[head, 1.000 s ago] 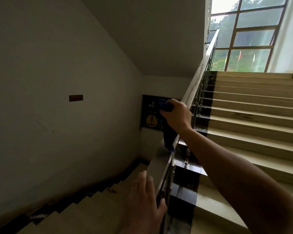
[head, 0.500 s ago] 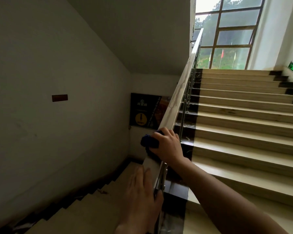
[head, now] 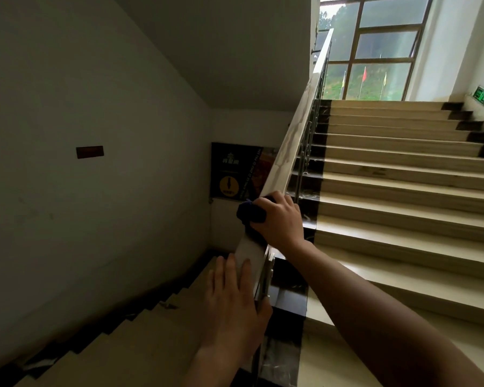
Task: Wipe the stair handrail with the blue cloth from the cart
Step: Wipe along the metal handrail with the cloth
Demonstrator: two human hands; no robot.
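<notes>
While your right hand (head: 280,219) stays closed over the blue cloth (head: 251,214), pressing it onto the top of the handrail (head: 296,129), it has slid down the rail from where it was a second ago and now sits much nearer your left hand (head: 235,305). That left hand lies lower on the same rail, fingers (head: 229,272) flat along the top and thumb curled round the right edge, gripping the rail itself. Half a second ago the cloth was already about here.
</notes>
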